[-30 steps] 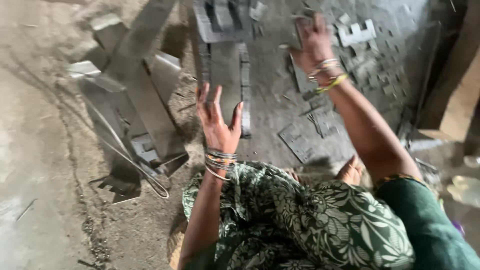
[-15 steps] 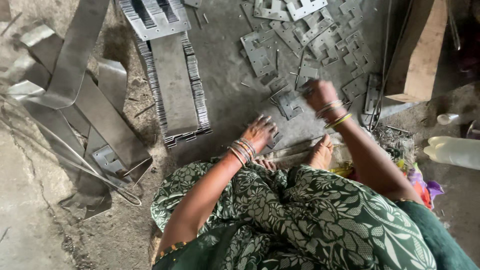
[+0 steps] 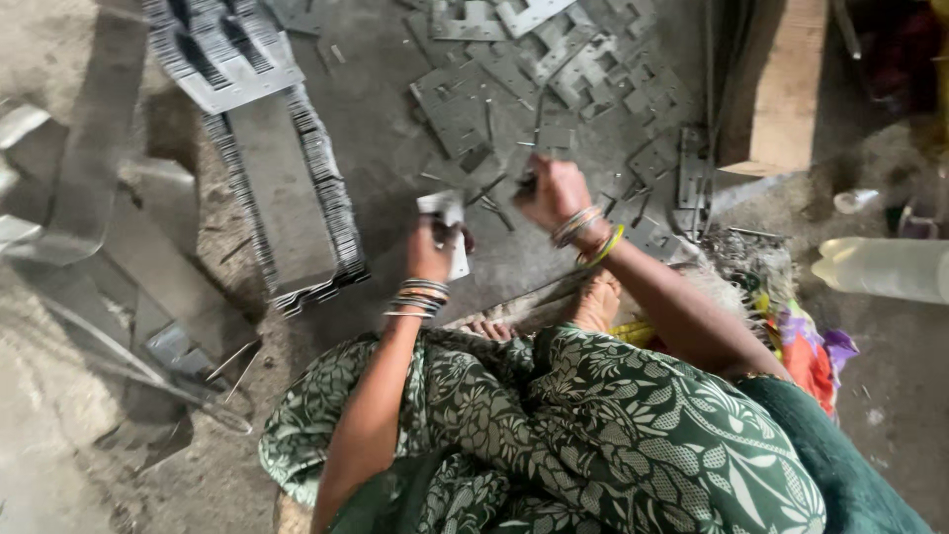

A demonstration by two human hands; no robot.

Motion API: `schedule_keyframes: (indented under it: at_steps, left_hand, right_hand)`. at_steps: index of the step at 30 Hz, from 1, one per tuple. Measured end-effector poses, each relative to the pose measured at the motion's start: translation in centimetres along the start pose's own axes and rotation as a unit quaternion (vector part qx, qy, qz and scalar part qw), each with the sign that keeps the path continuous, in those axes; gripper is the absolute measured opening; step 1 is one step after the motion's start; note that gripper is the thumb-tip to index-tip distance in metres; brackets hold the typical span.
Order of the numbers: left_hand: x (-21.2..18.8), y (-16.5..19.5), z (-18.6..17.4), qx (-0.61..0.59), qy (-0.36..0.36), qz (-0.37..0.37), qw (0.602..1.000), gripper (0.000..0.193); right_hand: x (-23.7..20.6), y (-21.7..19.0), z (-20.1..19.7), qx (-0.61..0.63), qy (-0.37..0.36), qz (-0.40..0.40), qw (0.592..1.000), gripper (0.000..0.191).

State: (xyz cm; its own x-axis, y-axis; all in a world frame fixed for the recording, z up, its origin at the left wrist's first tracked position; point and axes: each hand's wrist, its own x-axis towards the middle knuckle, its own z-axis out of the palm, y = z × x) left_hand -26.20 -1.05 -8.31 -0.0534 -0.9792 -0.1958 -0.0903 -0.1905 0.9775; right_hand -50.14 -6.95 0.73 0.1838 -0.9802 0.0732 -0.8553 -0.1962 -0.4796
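Left hand (image 3: 432, 252) pinches a small metal plate (image 3: 450, 222); right hand (image 3: 550, 191) closes on a dark piece (image 3: 527, 183). Best keep the plate steady and align the edges before joining.

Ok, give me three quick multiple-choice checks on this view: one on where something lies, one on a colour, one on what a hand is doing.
1. Where does the clear plastic bottle lie?
A. at the right edge, on its side
B. on the long stack of metal plates
C. in the person's lap

2. What colour is the cloth over the person's lap?
A. plain red
B. dark green with a pale leaf print
C. yellow

3. What is the left hand doing?
A. lying flat on the floor
B. holding a small pale metal piece
C. gripping the wooden block

Answers: 1 A, the bottle lies on its side far right. 2 B, green patterned fabric covers the knees. 3 B, the fingers are closed around the piece, above the floor.
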Motion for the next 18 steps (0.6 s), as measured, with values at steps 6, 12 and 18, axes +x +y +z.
schedule_keyframes:
  at_steps: [6, 12, 18]
  left_hand:
    - [0.3, 1.2, 0.4, -0.38, -0.001, -0.168, 0.91, 0.054]
    - [-1.4, 1.9, 0.4, -0.366, 0.005, -0.154, 0.918, 0.033]
    - [-3.2, 5.0, 0.0, -0.446, 0.016, -0.17, 0.879, 0.033]
  right_hand:
    - [-1.5, -0.9, -4.5, 0.007, 0.033, -0.054, 0.998, 0.064]
    - [-2.4, 10.6, -7.9, -0.118, -0.017, 0.343, 0.932, 0.1]
    - [-3.9, 14.5, -7.3, -0.096, -0.051, 0.449, 0.887, 0.119]
